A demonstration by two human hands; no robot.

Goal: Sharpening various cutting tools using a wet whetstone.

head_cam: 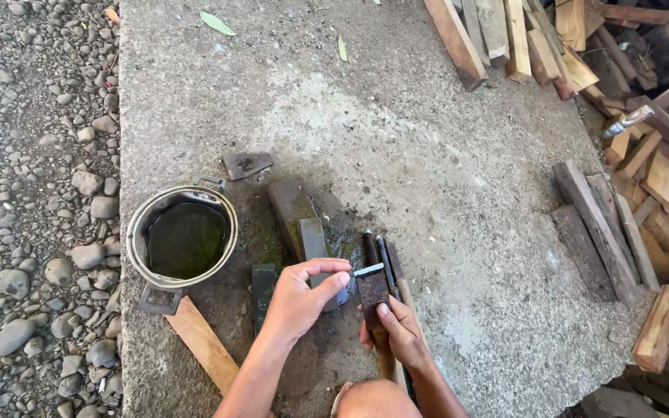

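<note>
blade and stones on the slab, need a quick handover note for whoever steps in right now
Right hand: holds the dark flat blade upright from below, its bright edge on top.
Left hand: fingers reach across to the blade's top edge and touch it.
Things: grey sharpening stone lies just behind the hands on a wet patch of the concrete slab; a larger dark stone behind it; pot of dark water to the left; chisels beside the blade.
Done: the edge shows bright metal.
Left: cannot tell whether the edge is finished; the blade is off the stone.
</note>
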